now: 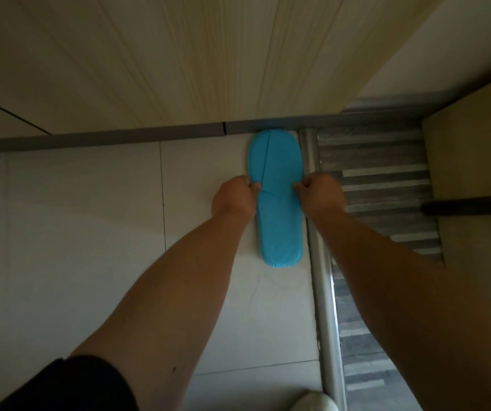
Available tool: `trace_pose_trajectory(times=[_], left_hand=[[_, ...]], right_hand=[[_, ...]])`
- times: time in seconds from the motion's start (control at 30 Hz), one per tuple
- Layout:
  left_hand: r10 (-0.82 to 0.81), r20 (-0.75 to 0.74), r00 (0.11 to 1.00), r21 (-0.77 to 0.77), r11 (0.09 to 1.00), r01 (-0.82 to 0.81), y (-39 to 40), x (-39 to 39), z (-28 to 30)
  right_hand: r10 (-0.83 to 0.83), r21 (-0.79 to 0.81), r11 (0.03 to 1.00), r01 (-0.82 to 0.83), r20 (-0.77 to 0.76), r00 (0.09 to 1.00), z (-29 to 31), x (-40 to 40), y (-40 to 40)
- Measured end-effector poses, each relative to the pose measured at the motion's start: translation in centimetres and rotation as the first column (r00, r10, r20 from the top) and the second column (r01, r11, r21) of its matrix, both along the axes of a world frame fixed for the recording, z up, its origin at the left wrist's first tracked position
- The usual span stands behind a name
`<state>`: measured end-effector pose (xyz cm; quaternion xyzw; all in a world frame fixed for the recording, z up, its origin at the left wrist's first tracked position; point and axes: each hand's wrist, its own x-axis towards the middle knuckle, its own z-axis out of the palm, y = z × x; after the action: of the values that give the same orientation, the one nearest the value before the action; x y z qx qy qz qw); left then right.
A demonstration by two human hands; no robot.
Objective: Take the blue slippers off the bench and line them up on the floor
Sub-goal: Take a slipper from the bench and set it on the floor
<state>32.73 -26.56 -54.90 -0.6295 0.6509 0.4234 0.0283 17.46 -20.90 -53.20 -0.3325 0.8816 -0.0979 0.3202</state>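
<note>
hands first: the left hand point(234, 197) and the right hand point(320, 194) are both curled closed, each pinching one side of the blue slippers point(277, 194) at about mid-length, thumbs and fingertips pressed onto the fabric edges. what they hold looks like a single flat blue shape, toe end pointing away from the person; a seam line runs down the front part, so it may be the pair stacked or folded together, but i cannot tell whether it is one slipper or two.

the slippers lie flat on the pale tiled floor point(90, 232), toe touching or just short of the grey skirting strip point(120, 137) at the foot of the wall, and just beside a metal threshold rail point(322, 292) on the right. beyond that rail is a striped grey floor surface point(386, 179). a dark bar point(472, 204) juts in from the right edge. no bench can be made out with certainty in this view.

as a judgement: the take-off-the-bench part seems done, since the blue slippers are already down on the floor. what seems left is separating them if they are stacked, and setting the two side by side, square to the skirting. if it is only one, the other is not in view and would need fetching.
</note>
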Motion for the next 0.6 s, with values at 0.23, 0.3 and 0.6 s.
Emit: trace_pose_trajectory(times=[0.23,0.3,0.6], left_hand=[[-0.081,0.063,0.995,-0.022,0.996,0.083,-0.5,0.4,-0.3],[-0.122,0.103,0.987,-0.035,0.991,0.126,-0.6,0.4,-0.2],[-0.17,0.137,0.976,-0.013,0.985,0.173,-1.0,-0.1,0.1]], right_hand=[[0.0,0.076,0.997,0.003,-0.035,0.999,-0.5,0.7,-0.4],[0.007,0.083,0.997,-0.002,-0.06,0.998,-0.6,0.9,-0.5],[0.031,0.119,0.993,-0.015,-0.135,0.99,-0.8,1.1,-1.0]])
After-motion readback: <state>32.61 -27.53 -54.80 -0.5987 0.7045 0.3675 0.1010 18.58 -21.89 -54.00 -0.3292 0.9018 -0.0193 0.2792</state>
